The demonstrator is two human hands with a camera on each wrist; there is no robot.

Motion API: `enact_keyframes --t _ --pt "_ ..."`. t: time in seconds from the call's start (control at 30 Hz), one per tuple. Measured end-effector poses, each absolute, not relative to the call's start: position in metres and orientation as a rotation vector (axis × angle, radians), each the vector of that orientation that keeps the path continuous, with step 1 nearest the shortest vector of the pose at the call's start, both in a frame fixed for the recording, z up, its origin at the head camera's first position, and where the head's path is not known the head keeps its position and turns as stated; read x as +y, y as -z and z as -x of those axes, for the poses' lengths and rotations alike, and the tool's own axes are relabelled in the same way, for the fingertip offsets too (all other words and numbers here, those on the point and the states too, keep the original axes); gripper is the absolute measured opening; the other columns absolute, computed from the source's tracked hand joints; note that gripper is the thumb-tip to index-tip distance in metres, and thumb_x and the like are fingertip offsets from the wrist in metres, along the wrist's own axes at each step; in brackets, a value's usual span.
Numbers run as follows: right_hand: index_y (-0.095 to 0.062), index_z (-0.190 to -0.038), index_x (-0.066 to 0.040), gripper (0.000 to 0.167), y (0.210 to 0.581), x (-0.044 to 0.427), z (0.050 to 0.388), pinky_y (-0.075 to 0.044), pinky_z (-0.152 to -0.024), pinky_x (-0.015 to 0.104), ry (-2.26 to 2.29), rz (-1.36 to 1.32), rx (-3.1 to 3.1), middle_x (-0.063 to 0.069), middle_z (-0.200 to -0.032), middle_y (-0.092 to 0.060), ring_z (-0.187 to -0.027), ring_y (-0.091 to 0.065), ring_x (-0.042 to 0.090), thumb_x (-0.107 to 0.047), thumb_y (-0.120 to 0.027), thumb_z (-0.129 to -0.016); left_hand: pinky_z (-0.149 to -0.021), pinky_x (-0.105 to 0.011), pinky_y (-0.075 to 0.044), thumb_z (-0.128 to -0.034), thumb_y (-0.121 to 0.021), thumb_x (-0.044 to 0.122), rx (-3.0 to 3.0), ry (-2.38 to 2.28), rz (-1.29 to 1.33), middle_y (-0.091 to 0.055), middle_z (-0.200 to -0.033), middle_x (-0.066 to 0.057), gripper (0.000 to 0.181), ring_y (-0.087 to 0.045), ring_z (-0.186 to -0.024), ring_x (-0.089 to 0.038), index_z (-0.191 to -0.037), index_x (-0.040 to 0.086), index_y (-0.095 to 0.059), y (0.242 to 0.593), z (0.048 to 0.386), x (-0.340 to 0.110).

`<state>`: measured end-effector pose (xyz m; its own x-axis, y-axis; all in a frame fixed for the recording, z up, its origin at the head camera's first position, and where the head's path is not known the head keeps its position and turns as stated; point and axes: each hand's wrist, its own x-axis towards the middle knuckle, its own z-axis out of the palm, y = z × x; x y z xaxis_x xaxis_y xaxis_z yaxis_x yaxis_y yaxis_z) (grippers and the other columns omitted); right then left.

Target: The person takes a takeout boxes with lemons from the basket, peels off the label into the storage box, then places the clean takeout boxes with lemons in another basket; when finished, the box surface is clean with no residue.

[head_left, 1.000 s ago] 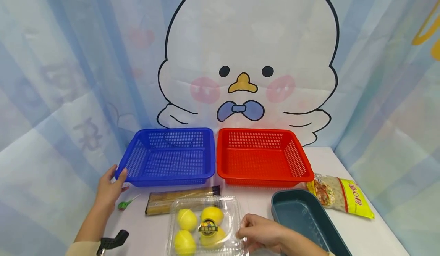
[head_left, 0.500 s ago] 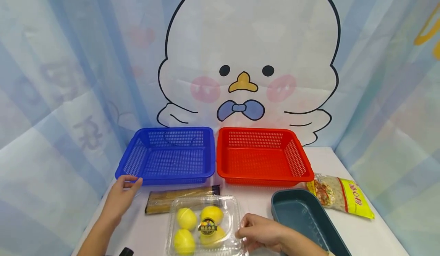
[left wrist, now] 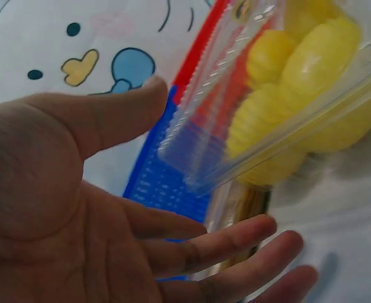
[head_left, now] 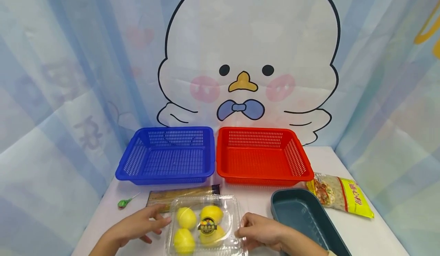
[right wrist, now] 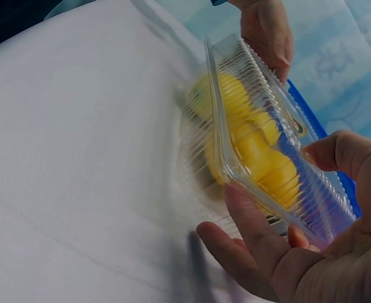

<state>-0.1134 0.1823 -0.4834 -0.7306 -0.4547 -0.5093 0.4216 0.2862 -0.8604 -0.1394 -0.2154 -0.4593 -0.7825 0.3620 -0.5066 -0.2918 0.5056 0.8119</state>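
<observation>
A clear plastic box of several yellow lemons sits at the front middle of the table in the head view, with a dark round label on its lid. My right hand pinches its right edge; in the right wrist view the thumb lies on the lid side and fingers are at the rim. Just left of the box, my left hand hovers with fingers spread. The left wrist view shows its palm facing the box, a gap between thumb and fingers, holding nothing.
Behind stand a blue basket and a red basket. A flat packet of thin tan sticks lies partly behind the box. A green lollipop is at left. A dark teal tray and a yellow-ended food bag are at right.
My left hand has left the blue basket's front left corner and come down and right to the box's left side, uncovering the lollipop. My right hand stays at the box.
</observation>
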Motion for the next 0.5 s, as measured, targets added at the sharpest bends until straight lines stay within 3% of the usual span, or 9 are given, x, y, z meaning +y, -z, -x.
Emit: enact_keyframes --t 0.1,0.27,0.5 --pt "-0.053 -0.100 -0.006 0.021 0.483 0.182 0.113 -0.061 -0.068 0.023 1.543 0.034 1.818 0.009 -0.095 -0.063 -0.078 -0.068 0.015 -0.014 -0.071 -0.093 -0.078 -0.054 -0.066 -0.1058 -0.066 0.038 2.020 -1.327 -0.124 -0.066 -0.114 -0.014 0.087 -0.071 -0.100 -0.029 -0.162 -0.012 -0.022 0.467 0.133 -0.212" --pt "-0.053 -0.102 -0.005 0.022 0.482 0.182 0.114 -0.062 -0.068 0.023 1.550 0.036 1.805 0.009 -0.096 -0.064 -0.079 -0.068 0.015 -0.013 -0.071 -0.093 -0.077 -0.047 -0.067 -0.1056 -0.068 0.026 1.909 -1.422 -0.176 -0.062 -0.112 -0.017 0.091 -0.073 -0.095 -0.029 -0.162 -0.016 -0.010 0.475 0.129 -0.209" --pt "-0.055 -0.103 -0.004 0.024 0.480 0.183 0.116 -0.064 -0.070 0.027 1.500 0.053 1.917 0.008 -0.090 -0.064 -0.074 -0.068 0.015 -0.014 -0.075 -0.093 -0.072 -0.041 -0.067 -0.1035 -0.072 0.025 1.877 -1.503 -0.194 -0.059 -0.103 -0.015 0.097 -0.074 -0.088 -0.028 -0.162 -0.016 -0.005 0.481 0.126 -0.208"
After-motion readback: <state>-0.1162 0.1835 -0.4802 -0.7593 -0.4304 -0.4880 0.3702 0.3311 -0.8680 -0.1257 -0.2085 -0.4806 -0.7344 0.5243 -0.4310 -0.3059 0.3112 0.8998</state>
